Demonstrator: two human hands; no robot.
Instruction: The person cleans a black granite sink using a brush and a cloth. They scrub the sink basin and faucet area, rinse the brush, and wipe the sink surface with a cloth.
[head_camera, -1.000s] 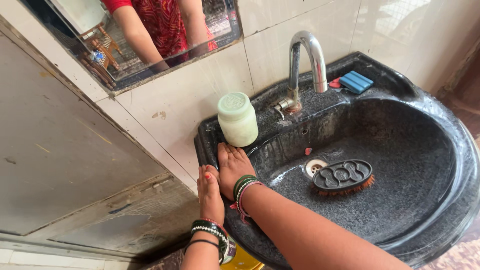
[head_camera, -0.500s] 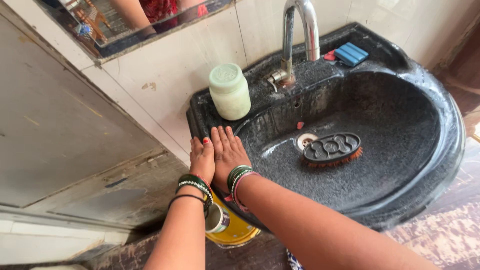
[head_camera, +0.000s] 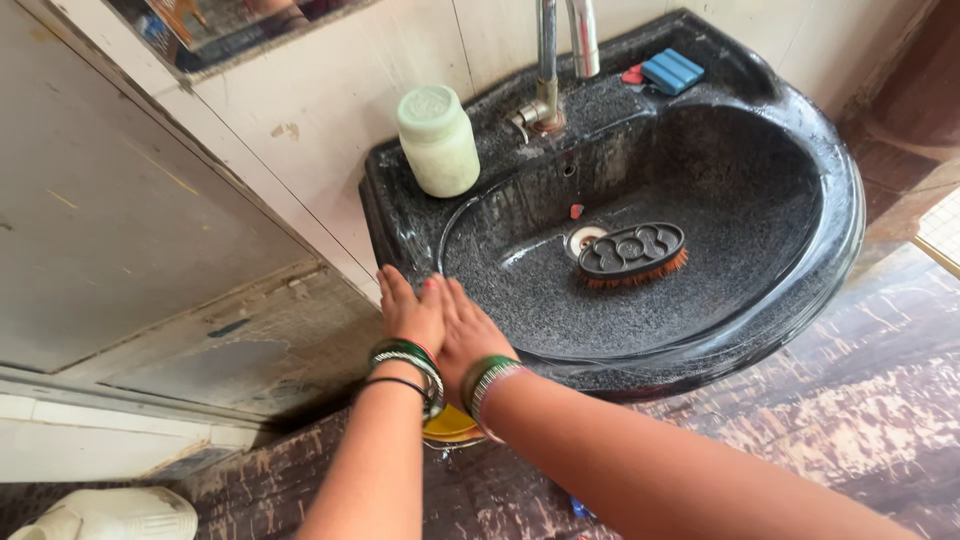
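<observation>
Both of my hands lie flat and side by side on the front left rim of a black speckled sink (head_camera: 800, 130). My left hand (head_camera: 408, 312) rests on the outer edge, fingers together and pointing away from me. My right hand (head_camera: 468, 330) sits beside it, touching it, with fingers spread over the rim toward the basin. Neither hand holds anything. Green and silver bangles ring both wrists. A black scrub brush (head_camera: 632, 252) with orange bristles lies in the basin beside the drain (head_camera: 583, 238).
A pale green lidded jar (head_camera: 438, 140) stands on the sink's back left ledge. A chrome tap (head_camera: 560, 60) rises at the back, with a blue block (head_camera: 672, 70) to its right. A yellow object (head_camera: 450, 425) sits below the rim; a white container (head_camera: 115, 515) lies on the floor.
The view has dropped and pulled back, so the sink sits higher in frame. My hands have slid a little toward me along the front left rim, still flat and together.
</observation>
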